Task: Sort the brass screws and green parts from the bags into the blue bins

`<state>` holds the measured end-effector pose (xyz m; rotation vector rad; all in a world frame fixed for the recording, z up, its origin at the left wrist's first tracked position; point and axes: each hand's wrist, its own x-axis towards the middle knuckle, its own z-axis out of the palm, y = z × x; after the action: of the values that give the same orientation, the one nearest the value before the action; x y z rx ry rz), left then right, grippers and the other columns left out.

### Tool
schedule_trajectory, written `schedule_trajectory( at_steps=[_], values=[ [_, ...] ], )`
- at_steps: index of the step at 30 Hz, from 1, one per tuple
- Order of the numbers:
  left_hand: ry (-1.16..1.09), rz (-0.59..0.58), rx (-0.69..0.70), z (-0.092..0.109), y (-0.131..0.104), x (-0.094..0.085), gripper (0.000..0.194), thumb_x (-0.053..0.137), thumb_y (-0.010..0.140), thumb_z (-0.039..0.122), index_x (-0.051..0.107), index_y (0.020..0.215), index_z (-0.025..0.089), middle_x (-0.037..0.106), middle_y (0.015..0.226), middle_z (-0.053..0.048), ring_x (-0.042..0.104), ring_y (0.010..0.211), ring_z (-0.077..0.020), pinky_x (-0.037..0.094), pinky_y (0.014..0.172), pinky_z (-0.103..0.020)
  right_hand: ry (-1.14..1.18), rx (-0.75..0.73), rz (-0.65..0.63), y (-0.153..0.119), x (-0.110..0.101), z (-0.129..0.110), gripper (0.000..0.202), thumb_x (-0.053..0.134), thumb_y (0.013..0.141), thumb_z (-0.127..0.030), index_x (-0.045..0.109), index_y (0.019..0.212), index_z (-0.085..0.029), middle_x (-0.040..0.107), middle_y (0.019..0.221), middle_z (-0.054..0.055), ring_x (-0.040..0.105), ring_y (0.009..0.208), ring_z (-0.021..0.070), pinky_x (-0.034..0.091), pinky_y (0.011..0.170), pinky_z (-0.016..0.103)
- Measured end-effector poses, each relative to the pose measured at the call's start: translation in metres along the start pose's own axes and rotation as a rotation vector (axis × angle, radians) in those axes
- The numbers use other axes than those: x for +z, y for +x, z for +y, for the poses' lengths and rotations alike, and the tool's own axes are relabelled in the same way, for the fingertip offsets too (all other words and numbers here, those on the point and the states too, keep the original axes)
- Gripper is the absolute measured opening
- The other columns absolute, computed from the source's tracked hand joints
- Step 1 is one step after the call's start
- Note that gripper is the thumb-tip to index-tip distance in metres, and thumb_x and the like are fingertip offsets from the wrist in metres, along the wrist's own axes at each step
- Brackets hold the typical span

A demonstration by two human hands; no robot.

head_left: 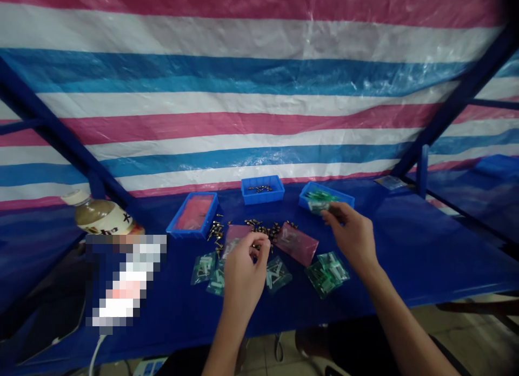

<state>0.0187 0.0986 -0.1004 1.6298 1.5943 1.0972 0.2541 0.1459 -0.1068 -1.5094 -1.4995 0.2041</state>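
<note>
My left hand point(246, 268) is curled with fingertips pinched together over the middle of the blue table. What it holds, if anything, is hidden. Under and beyond it lie loose brass-coloured screws point(265, 232) and a pink plastic bag point(234, 236). My right hand point(356, 238) reaches to the front of the right blue bin point(346, 202), its fingers closed at the edge of a small clear bag point(318, 206). Green bags point(320, 195) fill that bin. Another pink bag point(298, 243) lies between my hands, with small bags of white plugs point(278, 274) and green packets point(327, 273) nearer me.
At the back stand a blue bin with a few screws point(263, 196) and a bin of pink bags point(211, 211). A drink bottle point(101, 216) stands left, near a blurred-out object with a white cable point(95, 354). Blue frame posts point(422, 170) flank a striped sheet point(259, 127).
</note>
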Motion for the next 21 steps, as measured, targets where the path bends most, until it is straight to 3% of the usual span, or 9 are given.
schedule_trajectory(
  at_steps=[3,10,15,21],
  values=[
    [-0.005,-0.005,0.010,0.003,-0.003,-0.003,0.026,0.051,0.090,0.042,0.068,0.095,0.022,0.071,0.088,-0.003,0.064,0.073,-0.0178,0.045,0.063,-0.027,-0.193,-0.099,0.119,0.022,-0.001,0.018,0.023,0.056,0.090,-0.037,0.066,0.100,-0.018,0.072,0.088,0.008,0.066,0.074,0.0224,0.049,0.072,0.034],
    [0.012,0.019,-0.029,0.001,-0.002,-0.015,0.028,0.051,0.090,0.044,0.069,0.096,0.023,0.072,0.086,-0.004,0.066,0.076,-0.0205,0.045,0.065,-0.028,-0.681,-0.341,0.006,0.043,0.009,0.043,0.020,0.051,0.092,-0.024,0.068,0.082,-0.018,0.067,0.080,0.009,0.053,0.082,0.0249,0.041,0.067,0.032],
    [0.034,0.078,-0.069,-0.002,0.001,-0.021,0.031,0.053,0.089,0.048,0.069,0.097,0.023,0.072,0.085,-0.004,0.067,0.078,-0.0215,0.045,0.065,-0.028,-0.860,-0.455,-0.025,0.038,0.012,0.039,0.024,0.045,0.091,-0.012,0.069,0.088,-0.018,0.063,0.084,0.012,0.047,0.086,0.0260,0.039,0.070,0.034],
    [0.027,0.070,-0.063,0.003,-0.001,-0.014,0.031,0.053,0.089,0.047,0.070,0.095,0.021,0.070,0.076,-0.003,0.064,0.068,-0.0195,0.043,0.060,-0.026,-0.878,-0.480,-0.003,0.040,0.007,0.032,0.027,0.043,0.091,-0.010,0.069,0.095,-0.016,0.061,0.087,0.013,0.046,0.089,0.0274,0.040,0.071,0.036]
  ],
)
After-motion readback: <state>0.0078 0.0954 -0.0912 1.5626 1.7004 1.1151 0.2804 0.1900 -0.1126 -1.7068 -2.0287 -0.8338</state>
